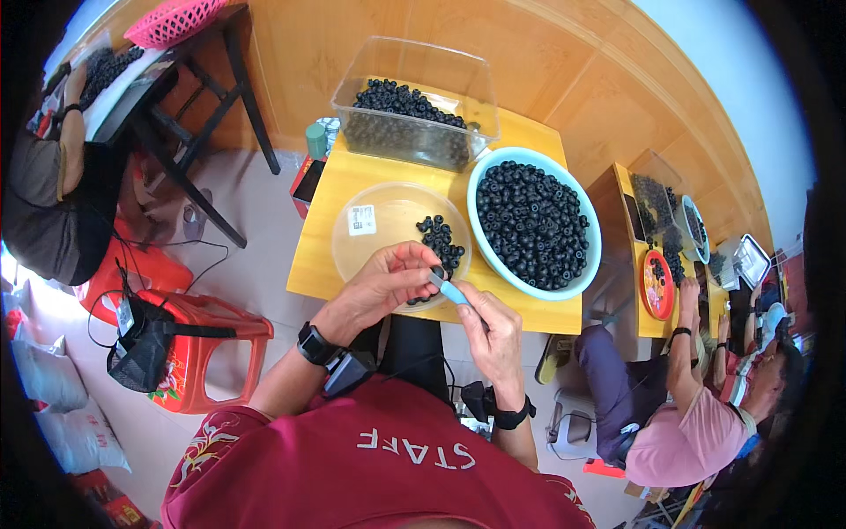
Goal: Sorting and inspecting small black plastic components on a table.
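My left hand pinches a small black ring-shaped part between thumb and fingers, over the near edge of the yellow table. In my right hand is a small knife with a light blue handle, its short blade against the part. Under my left hand lies a shallow round clear tray with a white label and a loose pile of black parts. Right of it, a light blue basin is heaped with the same black parts.
A clear plastic box of black parts stands at the table's back. Left are a red box, a green-lidded container and a red stool with a black mesh bag. Co-workers sit at right and far left.
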Demonstrator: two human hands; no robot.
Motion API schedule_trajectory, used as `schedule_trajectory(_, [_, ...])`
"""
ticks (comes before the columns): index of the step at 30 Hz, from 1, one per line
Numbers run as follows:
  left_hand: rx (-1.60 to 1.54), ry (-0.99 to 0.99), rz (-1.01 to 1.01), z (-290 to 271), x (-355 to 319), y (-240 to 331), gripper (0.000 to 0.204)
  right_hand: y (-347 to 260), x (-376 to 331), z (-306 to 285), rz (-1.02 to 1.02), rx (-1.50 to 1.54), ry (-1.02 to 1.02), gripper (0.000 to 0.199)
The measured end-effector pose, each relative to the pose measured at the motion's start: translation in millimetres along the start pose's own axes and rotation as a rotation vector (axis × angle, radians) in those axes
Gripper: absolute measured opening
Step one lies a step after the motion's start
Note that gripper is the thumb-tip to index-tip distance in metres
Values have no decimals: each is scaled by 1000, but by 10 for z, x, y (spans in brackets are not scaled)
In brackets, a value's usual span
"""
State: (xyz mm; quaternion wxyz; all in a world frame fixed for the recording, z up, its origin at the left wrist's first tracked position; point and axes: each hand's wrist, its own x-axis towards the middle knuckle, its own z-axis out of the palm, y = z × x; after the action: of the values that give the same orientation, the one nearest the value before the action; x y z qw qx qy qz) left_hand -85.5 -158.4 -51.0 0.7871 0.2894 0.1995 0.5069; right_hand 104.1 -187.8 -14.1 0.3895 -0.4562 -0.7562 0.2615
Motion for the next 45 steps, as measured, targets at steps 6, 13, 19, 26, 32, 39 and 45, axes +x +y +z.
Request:
schedule_trajectory(6, [-82,-26,18,-151,-36,14,18,-37,60,118,-32,-35,-5,24])
schedule_trajectory(13, [-110,-25,39,-255,-61,-7,20,-96,96,168,-30,1,-40,25])
schedule_trajectory(19, [-92,-27,18,-243,-88,33,16,-68,76,160,-23,-29,-50,24])
schedule_trajectory(26, [-40,-16,-24,-242,-104,48,13,-44,68,133,0,-13,-76,24])
schedule_trajectory(32, [-118,-246,-59,-120,-220,190,12,367,18,69,153,-192,79,22])
schedule_trajectory(39, [-73,-40,-75,-80,-157,163,12,331,-99,135,299,-73,50,24])
schedule_trajectory(45, [-22,-12,-106,-40,-74,159,20,362,-246,93,361,-59,98,23])
